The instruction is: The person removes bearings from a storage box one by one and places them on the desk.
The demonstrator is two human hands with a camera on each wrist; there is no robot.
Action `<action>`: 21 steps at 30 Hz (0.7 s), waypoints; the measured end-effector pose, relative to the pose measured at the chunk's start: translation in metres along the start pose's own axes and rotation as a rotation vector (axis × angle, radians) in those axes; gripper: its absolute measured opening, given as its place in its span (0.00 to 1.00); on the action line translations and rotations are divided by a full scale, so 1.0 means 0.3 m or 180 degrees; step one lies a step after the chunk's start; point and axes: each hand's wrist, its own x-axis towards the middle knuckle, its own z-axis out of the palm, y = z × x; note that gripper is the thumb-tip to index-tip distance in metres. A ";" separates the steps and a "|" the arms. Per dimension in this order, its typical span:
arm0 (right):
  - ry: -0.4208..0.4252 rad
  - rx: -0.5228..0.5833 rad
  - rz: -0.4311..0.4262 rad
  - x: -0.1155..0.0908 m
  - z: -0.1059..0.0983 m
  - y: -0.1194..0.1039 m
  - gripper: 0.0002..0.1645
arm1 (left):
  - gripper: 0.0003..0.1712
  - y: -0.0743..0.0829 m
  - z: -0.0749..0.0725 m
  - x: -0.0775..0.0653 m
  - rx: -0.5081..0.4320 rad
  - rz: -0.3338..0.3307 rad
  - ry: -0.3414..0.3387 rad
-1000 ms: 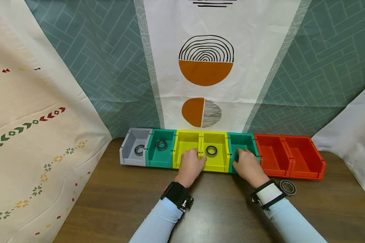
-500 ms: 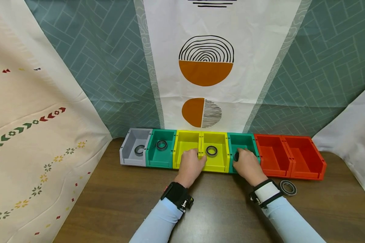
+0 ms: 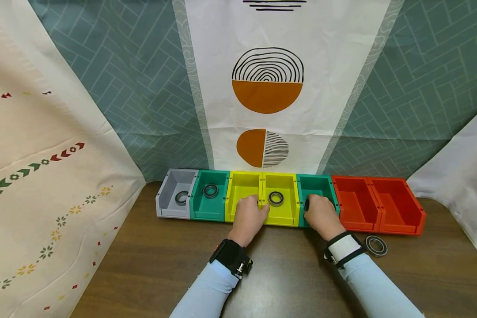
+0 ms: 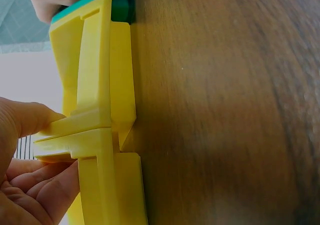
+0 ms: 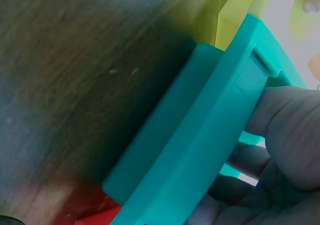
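My left grip (image 3: 247, 216) pinches yellow rims (image 4: 87, 121), my right grip (image 3: 323, 215) a half-hidden ring (image 3: 306, 204) in the right-hand green bin (image 3: 318, 184), with three bearings (image 3: 276, 198) binned and a loose bearing (image 3: 376, 245) left on the counter (image 3: 286, 274).

Storage bins (image 3: 244, 183): seven. Bearings (image 3: 210, 196): four clear of the right hand (image 3: 323, 215). Dark part (image 3: 307, 204), mostly hidden, at that hand: one.

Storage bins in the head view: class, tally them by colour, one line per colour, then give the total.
Grey bin: 1
Green bins: 2
Yellow bins: 2
Red bins: 2
Total: 7
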 end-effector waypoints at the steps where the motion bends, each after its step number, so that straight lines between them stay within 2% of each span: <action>1: 0.0015 -0.0004 -0.0009 0.000 -0.001 0.000 0.14 | 0.14 -0.001 0.001 0.000 -0.0001 -0.0002 -0.0001; 13: 0.0029 -0.0067 -0.0086 0.000 -0.014 -0.002 0.12 | 0.15 0.003 -0.001 -0.005 -0.0033 -0.0019 -0.0038; 21: -0.0002 -0.0211 -0.0138 0.007 -0.020 0.003 0.17 | 0.15 0.003 -0.005 -0.004 -0.0069 -0.0023 -0.0040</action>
